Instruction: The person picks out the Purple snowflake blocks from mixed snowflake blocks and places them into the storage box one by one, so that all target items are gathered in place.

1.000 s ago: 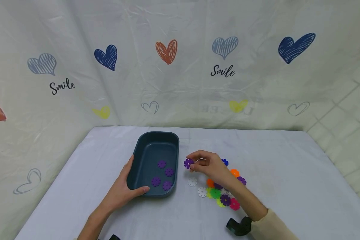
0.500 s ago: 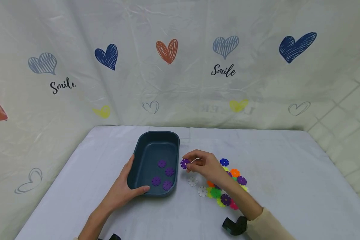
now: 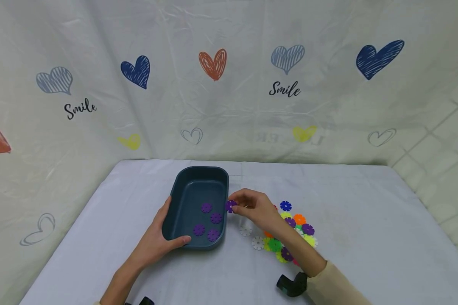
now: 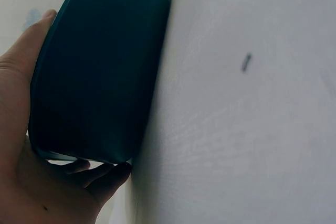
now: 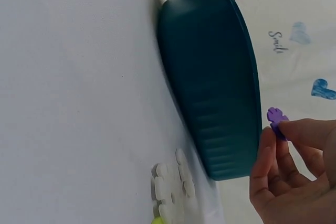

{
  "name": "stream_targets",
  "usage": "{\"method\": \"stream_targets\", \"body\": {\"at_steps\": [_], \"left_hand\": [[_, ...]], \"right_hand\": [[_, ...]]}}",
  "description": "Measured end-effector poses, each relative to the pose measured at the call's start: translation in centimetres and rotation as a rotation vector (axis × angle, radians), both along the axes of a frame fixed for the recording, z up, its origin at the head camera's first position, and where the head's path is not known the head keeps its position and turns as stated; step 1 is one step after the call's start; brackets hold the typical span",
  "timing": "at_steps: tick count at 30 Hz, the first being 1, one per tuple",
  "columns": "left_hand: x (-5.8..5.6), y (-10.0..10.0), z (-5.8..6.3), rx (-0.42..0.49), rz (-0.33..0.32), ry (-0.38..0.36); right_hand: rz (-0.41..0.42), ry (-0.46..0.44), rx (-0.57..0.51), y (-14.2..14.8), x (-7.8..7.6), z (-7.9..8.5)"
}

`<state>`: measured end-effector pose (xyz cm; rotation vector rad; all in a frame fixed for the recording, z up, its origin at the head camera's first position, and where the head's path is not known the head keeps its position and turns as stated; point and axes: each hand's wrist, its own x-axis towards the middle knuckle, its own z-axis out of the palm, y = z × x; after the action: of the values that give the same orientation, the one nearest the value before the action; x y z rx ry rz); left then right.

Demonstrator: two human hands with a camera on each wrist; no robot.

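Note:
A purple snowflake disc (image 3: 230, 206) is pinched between the thumb and fingers of my right hand (image 3: 255, 208), right at the right rim of a dark teal tray (image 3: 175, 186). In the right wrist view the same disc (image 5: 276, 121) stands above the tray's rim. My left hand (image 3: 158, 237) grips the tray at its near left corner, thumb over the near rim and fingers along the left side. Inside the tray lie several purple snowflake discs (image 3: 199, 230), spread over its near half.
Right of the tray, several loose discs lie in a mixed-colour pile, among them a green disc (image 3: 275, 245), a blue disc (image 3: 286, 206) and a white disc (image 3: 258, 243). My right forearm covers part of the pile. A printed curtain (image 3: 236, 110) hangs behind the table.
My right hand has moved left with the purple disc, from beside the tray to its right rim. The left hand and the tray have stayed in place.

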<state>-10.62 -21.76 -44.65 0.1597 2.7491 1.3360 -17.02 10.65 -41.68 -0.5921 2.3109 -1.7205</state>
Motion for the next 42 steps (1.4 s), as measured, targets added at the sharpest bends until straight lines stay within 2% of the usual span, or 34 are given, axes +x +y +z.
{"method": "stream_targets", "body": {"at_steps": [6,12,20,29,37,42], "left_hand": [[0.0,-0.1,-0.1,-0.006,0.003,0.005],[0.0,0.0,-0.1,0.002,0.000,0.001],[-0.1,0.1,0.0,0.019,-0.011,0.019],[-0.1,0.1,0.0,-0.001,0.000,0.006],[-0.2,0.1,0.2,0.002,0.001,0.007],[-0.2,0.0,0.1,0.007,-0.003,0.008]], "right_hand": [[0.022,0.006,-0.044,-0.5,-0.2,0.0],[0.007,-0.001,-0.073,-0.8,-0.5,0.2],[-0.014,0.008,-0.064,-1.1,-0.7,0.2],[-0.021,0.025,-0.059,-1.6,-0.9,0.2],[-0.048,0.088,-0.030,-2.1,-1.3,0.5],[-0.041,0.092,-0.028,-2.4,-1.4,0.4]]}}
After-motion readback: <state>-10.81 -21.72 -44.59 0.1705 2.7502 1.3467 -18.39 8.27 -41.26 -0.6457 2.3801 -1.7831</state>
